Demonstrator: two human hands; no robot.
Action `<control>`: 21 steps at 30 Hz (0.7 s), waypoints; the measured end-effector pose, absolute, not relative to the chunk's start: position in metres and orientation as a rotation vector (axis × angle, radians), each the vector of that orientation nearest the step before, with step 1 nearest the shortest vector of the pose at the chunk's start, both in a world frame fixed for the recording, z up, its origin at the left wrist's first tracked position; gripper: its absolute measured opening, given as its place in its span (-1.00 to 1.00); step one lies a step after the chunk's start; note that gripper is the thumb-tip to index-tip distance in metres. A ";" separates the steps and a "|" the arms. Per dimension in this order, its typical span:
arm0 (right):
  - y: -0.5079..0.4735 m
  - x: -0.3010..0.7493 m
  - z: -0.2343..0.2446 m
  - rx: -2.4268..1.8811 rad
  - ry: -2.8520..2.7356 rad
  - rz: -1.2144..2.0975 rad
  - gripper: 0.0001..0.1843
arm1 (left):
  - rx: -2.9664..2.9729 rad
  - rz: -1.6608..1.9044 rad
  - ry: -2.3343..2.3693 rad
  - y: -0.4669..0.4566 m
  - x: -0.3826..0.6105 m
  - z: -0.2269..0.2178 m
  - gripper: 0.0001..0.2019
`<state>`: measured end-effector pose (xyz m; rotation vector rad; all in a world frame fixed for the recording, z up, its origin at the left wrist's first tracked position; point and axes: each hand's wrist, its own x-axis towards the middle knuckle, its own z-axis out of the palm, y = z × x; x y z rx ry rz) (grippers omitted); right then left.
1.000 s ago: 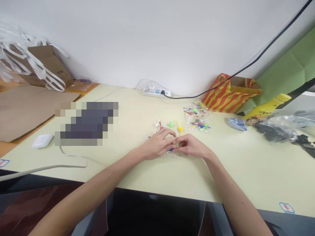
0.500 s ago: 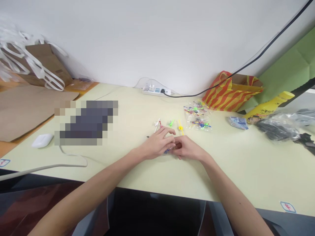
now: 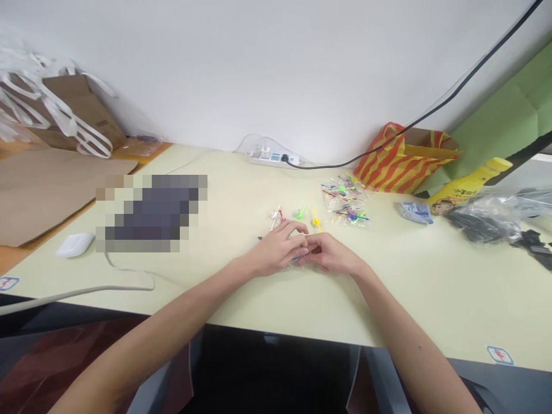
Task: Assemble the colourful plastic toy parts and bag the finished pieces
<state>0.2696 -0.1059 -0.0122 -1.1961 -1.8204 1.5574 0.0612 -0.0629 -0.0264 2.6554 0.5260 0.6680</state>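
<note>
My left hand (image 3: pixel 278 251) and my right hand (image 3: pixel 331 254) meet at the middle of the pale desk (image 3: pixel 431 287), fingers curled and pinched together around a small clear packet with a blue piece (image 3: pixel 299 260) between them. Just beyond the fingers lie loose little plastic toys: a white and red one (image 3: pixel 276 217), a green one (image 3: pixel 300 215) and a yellow one (image 3: pixel 316 221). Farther right sits a pile of clear packets of colourful toys (image 3: pixel 345 201).
A power strip (image 3: pixel 272 159) with a black cable lies by the wall. A red-and-yellow striped bag (image 3: pixel 401 161), a yellow bottle (image 3: pixel 468 187) and dark plastic-wrapped items (image 3: pixel 491 221) stand at right. A white case (image 3: pixel 74 245), a grey cable (image 3: pixel 86 290) and brown paper bags (image 3: pixel 64 115) are left.
Both hands stayed together on the small packet; the right hand's fingers closed in tighter against the left. The view shifted slightly.
</note>
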 end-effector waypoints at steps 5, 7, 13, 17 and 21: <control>-0.107 0.269 -0.016 -1.284 -1.916 1.484 -0.74 | 2.650 0.694 0.543 -0.064 0.061 -0.025 -0.75; -0.107 0.269 -0.019 -1.262 -1.958 1.438 -0.72 | 2.645 0.703 0.547 -0.064 0.061 -0.026 -0.74; -0.103 0.261 -0.035 -1.228 -1.942 1.353 -0.81 | 2.614 0.696 0.528 -0.067 0.063 -0.029 -0.77; -0.100 0.257 -0.045 -1.295 -1.947 1.220 -0.76 | 2.605 0.678 0.502 -0.068 0.064 -0.028 -0.77; -0.099 0.258 -0.046 -1.253 -1.981 1.244 -0.77 | 2.606 0.676 0.523 -0.068 0.064 -0.027 -0.76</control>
